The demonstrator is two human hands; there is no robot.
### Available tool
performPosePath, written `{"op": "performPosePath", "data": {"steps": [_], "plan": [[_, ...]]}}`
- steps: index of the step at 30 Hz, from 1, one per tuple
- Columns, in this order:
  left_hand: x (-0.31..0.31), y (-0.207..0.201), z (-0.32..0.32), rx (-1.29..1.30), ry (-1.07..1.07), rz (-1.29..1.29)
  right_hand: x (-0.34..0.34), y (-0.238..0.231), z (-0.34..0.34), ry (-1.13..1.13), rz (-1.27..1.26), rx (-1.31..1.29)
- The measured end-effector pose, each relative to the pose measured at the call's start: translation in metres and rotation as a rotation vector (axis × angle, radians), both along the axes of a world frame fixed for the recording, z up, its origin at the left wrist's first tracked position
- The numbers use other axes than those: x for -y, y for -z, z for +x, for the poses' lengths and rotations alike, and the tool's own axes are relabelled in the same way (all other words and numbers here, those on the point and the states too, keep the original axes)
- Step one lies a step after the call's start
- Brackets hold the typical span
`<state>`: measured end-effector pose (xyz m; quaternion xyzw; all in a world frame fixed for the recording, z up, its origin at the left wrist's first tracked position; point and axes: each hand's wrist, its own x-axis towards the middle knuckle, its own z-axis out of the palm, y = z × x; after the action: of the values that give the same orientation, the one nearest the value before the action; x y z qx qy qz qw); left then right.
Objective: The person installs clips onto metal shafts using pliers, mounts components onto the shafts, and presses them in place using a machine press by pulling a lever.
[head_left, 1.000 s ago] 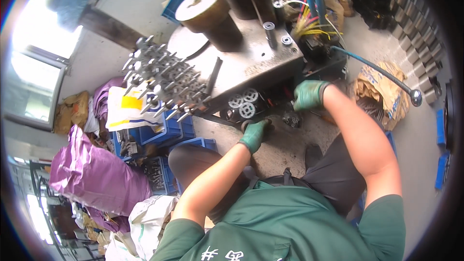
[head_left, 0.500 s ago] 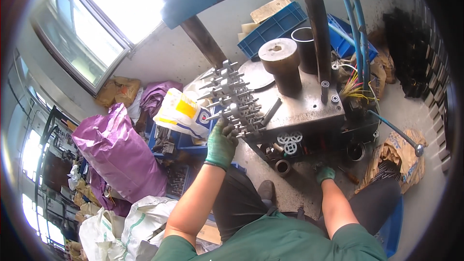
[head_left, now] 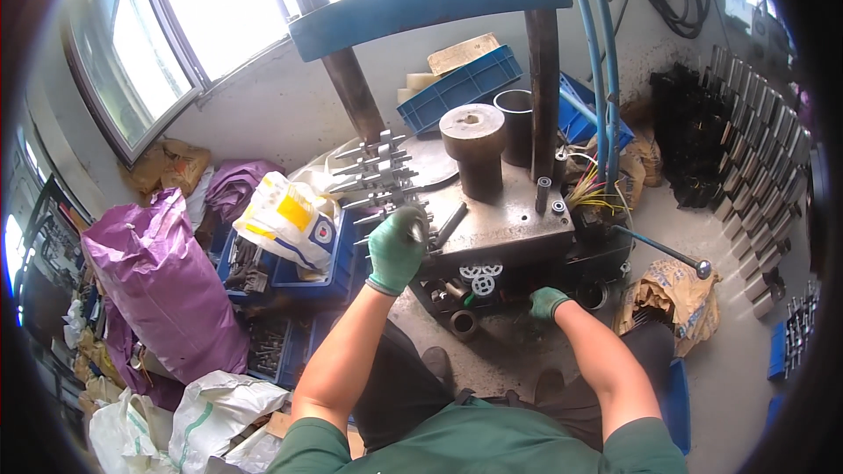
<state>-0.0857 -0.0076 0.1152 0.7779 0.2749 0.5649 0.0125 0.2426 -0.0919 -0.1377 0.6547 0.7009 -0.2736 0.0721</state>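
Note:
My left hand (head_left: pixel 395 250), in a green glove, is closed at the near end of a stack of grey metal parts with protruding pins (head_left: pixel 386 171). A greyish metal part (head_left: pixel 416 230) shows among its fingers; its full shape is hidden. The stack stands at the left edge of the press's steel table (head_left: pixel 518 219). My right hand (head_left: pixel 548 303), gloved too, is curled in front of the dark space under the table; whatever it holds is hidden. Spoked grey discs (head_left: pixel 481 277) and a dark ring (head_left: pixel 464 325) lie between the hands.
A thick steel cylinder (head_left: pixel 474 145) stands on the table beside a dark tube (head_left: pixel 515 123). A lever with a ball end (head_left: pixel 701 269) juts out right. Blue bins (head_left: pixel 309 279) and a purple sack (head_left: pixel 162 285) stand left. Paper sacking (head_left: pixel 672 298) lies right.
The whole view has shifted. My left hand has closed over the stack's near end, where its fingers reached up before. My right hand has moved left and up, nearer the table's front.

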Motion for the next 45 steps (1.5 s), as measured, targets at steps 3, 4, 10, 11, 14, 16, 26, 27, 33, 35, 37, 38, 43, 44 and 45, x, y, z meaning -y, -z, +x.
{"op": "performPosePath", "data": {"steps": [3,4,10,11,14,16,26,27,33,35,37,38,43,44,45], "plan": [[0.033,-0.015,0.01,-0.222,0.184,0.149,-0.002,-0.077,0.041,-0.041,0.223,-0.015],[0.042,-0.01,0.017,-0.165,0.222,0.14,-0.008,-0.113,0.045,-0.064,0.314,-0.026],[0.069,0.091,0.079,0.357,0.695,-0.921,-0.044,-0.182,0.079,0.296,1.281,-0.323],[0.053,0.103,0.082,0.111,0.717,-0.928,-0.049,-0.177,0.078,0.389,1.292,-0.44],[0.072,0.087,0.095,0.077,0.671,-1.135,-0.061,-0.167,0.077,0.328,1.38,-0.235],[0.064,0.109,0.097,-0.048,0.58,-0.902,-0.071,-0.168,0.069,0.302,1.307,-0.214],[0.063,0.123,0.104,-0.223,0.698,-0.982,-0.103,-0.166,0.063,0.218,1.317,-0.183],[0.062,0.127,0.105,-0.226,0.708,-0.984,-0.105,-0.165,0.062,0.208,1.328,-0.218],[0.061,0.125,0.112,-0.247,0.757,-1.025,-0.103,-0.167,0.061,0.159,1.332,-0.349],[0.063,0.123,0.114,-0.238,0.774,-1.053,-0.101,-0.168,0.068,0.238,1.315,-0.488],[0.064,0.123,0.116,-0.229,0.788,-1.08,-0.097,-0.174,0.064,0.386,1.304,-0.811],[0.064,0.123,0.116,-0.241,0.779,-1.068,-0.095,-0.169,0.068,0.385,1.298,-0.809],[0.067,0.12,0.118,-0.246,0.792,-1.107,-0.084,-0.136,0.093,0.601,1.007,-0.661],[0.066,0.12,0.117,-0.257,0.787,-1.093,-0.083,-0.133,0.09,0.62,0.957,-0.604],[0.066,0.12,0.117,-0.269,0.781,-1.078,-0.085,-0.127,0.093,0.576,0.958,-0.498]]}}
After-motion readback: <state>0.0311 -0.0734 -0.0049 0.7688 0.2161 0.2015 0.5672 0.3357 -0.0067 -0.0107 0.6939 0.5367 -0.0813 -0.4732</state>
